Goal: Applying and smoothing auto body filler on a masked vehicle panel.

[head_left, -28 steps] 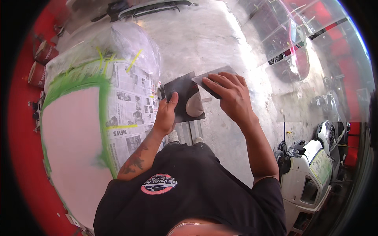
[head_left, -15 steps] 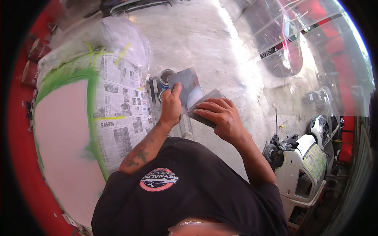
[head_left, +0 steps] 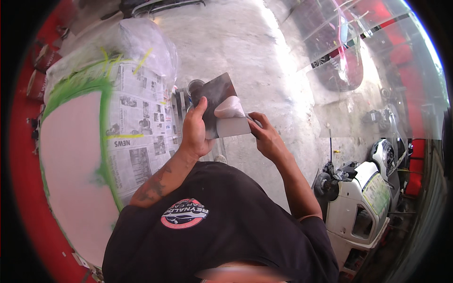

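Observation:
My left hand [head_left: 196,127] grips a dark square plate [head_left: 212,87] with its thumb over the edge. A smooth mound of pale putty [head_left: 228,106] rests on it. At the plate's lower right, a grey flat spreader [head_left: 233,127] meets the putty, and my right hand [head_left: 264,132] pinches its right edge, fingers partly hidden behind it. An open metal can [head_left: 195,86] stands behind the plate, partly covered by it.
At left is a pink panel [head_left: 71,174] edged in green, masked with newspaper [head_left: 137,118] and plastic [head_left: 146,45]. Clear sheets [head_left: 382,70] fill the upper right over a dark red car; white car parts [head_left: 358,207] sit lower right. Concrete floor [head_left: 236,37] lies beyond my hands.
Since half a second ago the spreader has turned from dark-topped and angled to lying flat along the plate's lower right, beside the putty. My right hand has shifted to its right edge.

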A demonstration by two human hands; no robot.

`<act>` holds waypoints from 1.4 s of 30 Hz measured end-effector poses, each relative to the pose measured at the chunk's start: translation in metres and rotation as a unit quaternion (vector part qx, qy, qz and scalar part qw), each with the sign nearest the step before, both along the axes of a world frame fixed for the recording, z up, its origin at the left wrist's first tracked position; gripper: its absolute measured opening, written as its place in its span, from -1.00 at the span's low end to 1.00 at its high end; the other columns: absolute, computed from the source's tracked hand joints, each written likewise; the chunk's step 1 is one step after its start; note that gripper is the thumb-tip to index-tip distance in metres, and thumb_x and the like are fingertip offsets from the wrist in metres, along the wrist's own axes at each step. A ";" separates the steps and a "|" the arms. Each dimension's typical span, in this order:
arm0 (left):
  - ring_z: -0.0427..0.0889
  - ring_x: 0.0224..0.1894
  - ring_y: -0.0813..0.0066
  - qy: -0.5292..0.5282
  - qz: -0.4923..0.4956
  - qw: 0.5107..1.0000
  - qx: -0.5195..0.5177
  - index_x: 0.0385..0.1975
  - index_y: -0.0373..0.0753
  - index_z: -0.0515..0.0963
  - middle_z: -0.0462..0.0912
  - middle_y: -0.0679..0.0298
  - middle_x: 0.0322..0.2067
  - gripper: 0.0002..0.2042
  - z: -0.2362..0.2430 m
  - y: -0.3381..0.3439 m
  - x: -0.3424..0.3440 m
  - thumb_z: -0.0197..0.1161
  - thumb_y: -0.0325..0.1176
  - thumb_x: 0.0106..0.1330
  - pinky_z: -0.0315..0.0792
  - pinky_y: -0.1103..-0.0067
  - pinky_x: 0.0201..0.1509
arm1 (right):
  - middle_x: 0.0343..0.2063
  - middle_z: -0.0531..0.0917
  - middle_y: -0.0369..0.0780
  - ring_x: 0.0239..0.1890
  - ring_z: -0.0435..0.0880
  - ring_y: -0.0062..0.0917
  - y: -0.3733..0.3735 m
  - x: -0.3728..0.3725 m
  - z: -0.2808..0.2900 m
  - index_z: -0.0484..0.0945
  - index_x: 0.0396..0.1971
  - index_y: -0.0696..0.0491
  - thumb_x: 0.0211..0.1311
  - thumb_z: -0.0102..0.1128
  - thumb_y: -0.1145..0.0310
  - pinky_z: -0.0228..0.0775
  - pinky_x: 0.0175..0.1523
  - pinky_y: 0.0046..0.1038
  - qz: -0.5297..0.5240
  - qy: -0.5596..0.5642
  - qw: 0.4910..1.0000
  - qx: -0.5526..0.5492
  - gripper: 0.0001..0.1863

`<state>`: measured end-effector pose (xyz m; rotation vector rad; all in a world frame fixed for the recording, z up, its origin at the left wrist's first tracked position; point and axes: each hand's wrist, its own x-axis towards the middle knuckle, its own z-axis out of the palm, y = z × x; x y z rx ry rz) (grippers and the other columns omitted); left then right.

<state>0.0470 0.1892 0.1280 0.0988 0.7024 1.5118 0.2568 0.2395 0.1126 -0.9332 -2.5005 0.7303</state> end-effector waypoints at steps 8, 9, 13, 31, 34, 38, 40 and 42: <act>0.50 -0.25 0.66 0.210 0.100 0.971 0.052 -0.17 -0.34 0.52 0.56 0.35 -0.29 -0.67 -0.017 0.001 0.000 -0.02 -0.15 0.47 0.42 0.63 -0.14 | -0.22 0.57 -0.12 -0.29 0.59 -0.21 -0.020 -0.013 0.024 0.40 0.09 0.02 0.10 0.09 0.59 0.48 -0.19 -0.32 -0.033 0.040 0.985 -0.164 -0.51; 0.50 -0.25 0.66 0.211 0.096 0.971 0.052 -0.17 -0.34 0.52 0.56 0.35 -0.29 -0.67 -0.021 0.002 -0.003 -0.02 -0.15 0.47 0.42 0.63 -0.14 | -0.22 0.57 -0.12 -0.29 0.59 -0.21 -0.018 -0.012 0.026 0.40 0.09 0.02 0.10 0.09 0.59 0.48 -0.19 -0.32 -0.037 0.043 0.985 -0.165 -0.51; 0.36 -0.41 0.74 0.181 0.055 0.982 -0.004 -0.40 -0.27 0.51 0.44 0.48 -0.50 -0.64 -0.006 0.002 0.001 -0.03 -0.11 0.48 0.33 0.64 -0.32 | -0.13 0.59 -0.28 -0.11 0.58 -0.34 0.005 -0.011 0.063 0.49 0.07 -0.12 -0.12 0.05 0.68 0.46 -0.13 -0.31 -0.129 -0.048 0.985 0.101 -0.36; 0.54 0.03 0.29 -0.038 -0.003 0.996 -0.075 0.11 -0.24 0.36 0.53 0.17 -0.01 -0.58 0.002 -0.001 -0.012 -0.19 -0.08 0.47 0.44 0.28 0.06 | -0.01 0.57 -0.04 0.08 0.54 -0.18 -0.039 -0.043 0.074 0.55 -0.01 0.04 -0.04 0.24 0.66 0.37 0.14 -0.26 0.042 0.356 0.925 0.121 -0.51; 0.49 0.11 0.28 -0.082 -0.012 0.996 -0.029 0.14 -0.29 0.32 0.50 0.15 0.03 -0.58 0.012 -0.015 -0.001 -0.18 -0.12 0.47 0.39 0.31 0.19 | 0.12 0.42 -0.03 0.13 0.48 -0.15 -0.026 -0.044 0.039 0.44 0.13 -0.02 -0.09 0.12 0.81 0.45 0.07 -0.25 0.027 0.269 0.962 0.037 -0.31; 0.51 0.08 0.32 0.027 0.038 0.999 0.017 0.13 -0.36 0.31 0.48 0.13 0.04 -0.57 -0.001 -0.021 -0.007 -0.12 -0.13 0.48 0.43 0.39 0.16 | 0.02 0.48 -0.14 -0.01 0.53 -0.19 0.003 -0.014 0.008 0.44 0.12 -0.05 -0.18 0.05 0.83 0.46 -0.04 -0.24 0.012 -0.060 0.991 0.121 -0.26; 0.48 0.12 0.28 0.087 0.068 0.992 0.054 0.17 -0.37 0.25 0.44 0.11 0.09 -0.54 -0.004 -0.016 -0.003 -0.16 -0.10 0.49 0.40 0.35 0.21 | -0.01 0.51 -0.16 -0.02 0.54 -0.22 0.002 -0.018 0.023 0.47 0.07 -0.03 -0.19 0.06 0.82 0.45 -0.03 -0.26 -0.047 0.026 0.994 0.097 -0.30; 0.46 0.16 0.24 0.173 0.095 0.974 0.106 0.23 -0.39 0.17 0.35 0.07 0.17 -0.46 -0.018 -0.014 0.000 -0.23 -0.02 0.50 0.37 0.31 0.25 | -0.12 0.59 -0.20 -0.04 0.55 -0.28 -0.008 -0.037 0.057 0.53 -0.07 0.04 -0.24 0.06 0.79 0.43 -0.01 -0.32 -0.096 0.117 0.982 0.109 -0.40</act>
